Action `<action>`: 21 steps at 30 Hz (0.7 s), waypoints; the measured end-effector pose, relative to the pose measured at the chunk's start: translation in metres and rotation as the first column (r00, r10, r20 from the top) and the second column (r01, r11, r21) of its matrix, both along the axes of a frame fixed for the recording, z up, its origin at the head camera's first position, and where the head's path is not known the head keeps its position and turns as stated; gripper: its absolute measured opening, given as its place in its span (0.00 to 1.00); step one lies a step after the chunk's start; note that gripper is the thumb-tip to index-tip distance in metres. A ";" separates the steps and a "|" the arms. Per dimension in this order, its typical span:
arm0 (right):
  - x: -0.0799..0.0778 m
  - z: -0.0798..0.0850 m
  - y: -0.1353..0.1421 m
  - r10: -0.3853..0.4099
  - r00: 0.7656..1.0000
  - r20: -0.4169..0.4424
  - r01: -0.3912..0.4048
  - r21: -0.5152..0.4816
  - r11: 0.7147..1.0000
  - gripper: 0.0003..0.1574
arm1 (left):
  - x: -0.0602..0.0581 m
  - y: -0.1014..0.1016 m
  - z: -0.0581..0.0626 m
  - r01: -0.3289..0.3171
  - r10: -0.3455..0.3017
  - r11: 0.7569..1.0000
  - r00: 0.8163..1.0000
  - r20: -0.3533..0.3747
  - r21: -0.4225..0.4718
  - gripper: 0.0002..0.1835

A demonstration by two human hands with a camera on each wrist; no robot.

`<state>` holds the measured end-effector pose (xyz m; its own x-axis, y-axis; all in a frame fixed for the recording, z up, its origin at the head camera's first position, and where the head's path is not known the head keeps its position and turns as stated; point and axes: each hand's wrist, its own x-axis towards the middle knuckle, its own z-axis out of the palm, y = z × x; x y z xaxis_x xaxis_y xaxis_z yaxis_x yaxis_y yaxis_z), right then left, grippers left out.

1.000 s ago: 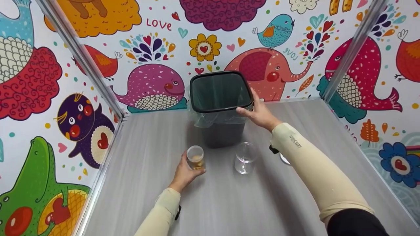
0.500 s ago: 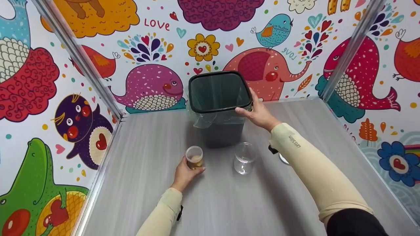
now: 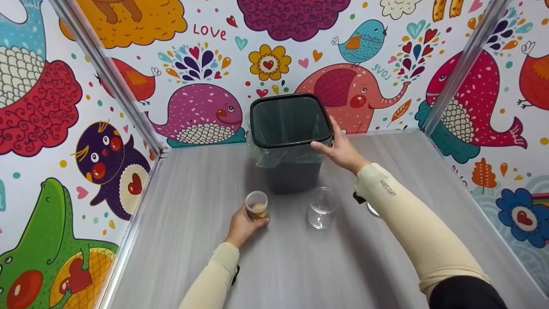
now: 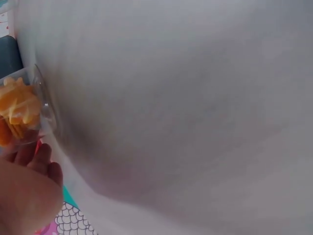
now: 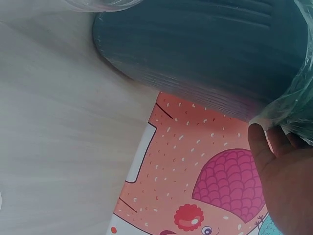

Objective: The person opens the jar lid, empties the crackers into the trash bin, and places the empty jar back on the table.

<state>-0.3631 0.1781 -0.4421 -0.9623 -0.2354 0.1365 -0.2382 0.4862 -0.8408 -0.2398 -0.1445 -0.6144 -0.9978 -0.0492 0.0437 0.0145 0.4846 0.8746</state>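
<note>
In the head view my left hand [image 3: 242,227] grips a small clear plastic jar [image 3: 257,204] from its left side, thumb at the front. The jar is uncapped, and ridged orange-yellow snack pieces [image 4: 19,104] show through its wall in the left wrist view. My right hand [image 3: 342,152] holds the right front corner of a dark grey trash bin [image 3: 296,176], its thumb on the black rim. A thin translucent bin liner [image 3: 270,158] is folded over the rim. The right wrist view shows the fingers against the liner; their far ends are partly hidden.
A second clear jar [image 3: 321,210], uncapped with no contents visible, stands in front of the bin. A white disc [image 3: 373,209], partly covered by the right forearm, lies on the grey table [image 3: 291,266]. Cartoon-printed wall panels [image 3: 206,116] enclose the back and sides.
The view shifts slightly. Both hands keep their holds, and the bin and the jars stay in about the same places.
</note>
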 end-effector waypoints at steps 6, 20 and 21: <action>0.007 -0.002 0.001 -0.029 1.000 -0.012 0.029 -0.004 1.000 0.70 | 0.000 -0.001 0.000 0.011 -0.011 0.999 1.000 0.009 -0.030 0.39; 0.044 -0.004 0.004 -0.200 0.937 -0.286 0.146 -0.198 0.969 0.52 | -0.001 -0.001 0.000 0.009 -0.011 0.996 1.000 -0.020 -0.087 0.39; 0.048 -0.003 0.003 -0.200 0.932 -0.301 0.141 -0.208 0.968 0.52 | -0.001 -0.001 0.001 0.010 -0.011 0.997 1.000 -0.011 -0.083 0.40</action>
